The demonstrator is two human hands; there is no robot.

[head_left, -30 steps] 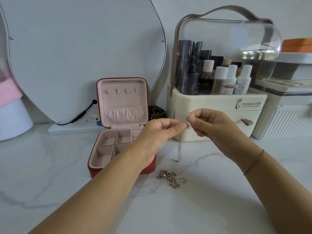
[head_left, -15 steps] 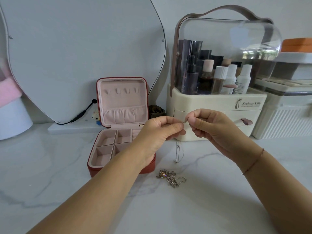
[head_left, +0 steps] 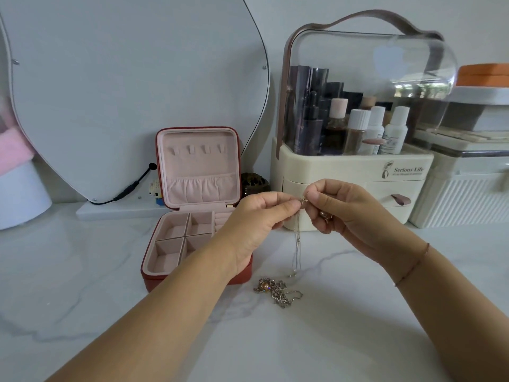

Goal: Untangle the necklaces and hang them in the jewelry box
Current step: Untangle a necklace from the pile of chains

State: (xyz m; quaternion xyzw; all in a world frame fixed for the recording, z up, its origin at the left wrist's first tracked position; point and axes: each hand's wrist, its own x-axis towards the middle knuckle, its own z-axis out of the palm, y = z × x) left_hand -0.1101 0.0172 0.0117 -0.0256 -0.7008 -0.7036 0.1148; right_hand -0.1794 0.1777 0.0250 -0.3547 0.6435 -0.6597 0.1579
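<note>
A thin silver necklace (head_left: 297, 244) hangs down from between my two hands, its lower end just above the marble top. My left hand (head_left: 259, 224) and my right hand (head_left: 344, 213) both pinch its clasp end at chest height, fingertips nearly touching. A tangled heap of necklaces (head_left: 275, 290) with a small bead lies on the counter below. The red jewelry box (head_left: 192, 260) stands open to the left, pink inside, with a row of small hooks (head_left: 197, 150) in its upright lid and nothing on them.
A cream cosmetic organizer (head_left: 352, 188) with a clear dome and bottles stands right behind my hands. A big mirror (head_left: 132, 92) leans on the wall at left, with its black cable (head_left: 132, 187). A white ribbed container (head_left: 465, 197) sits at far right.
The hanging chain has dropped lower and swings slightly. My hands stay pinched together at the clasp, shifted barely.
</note>
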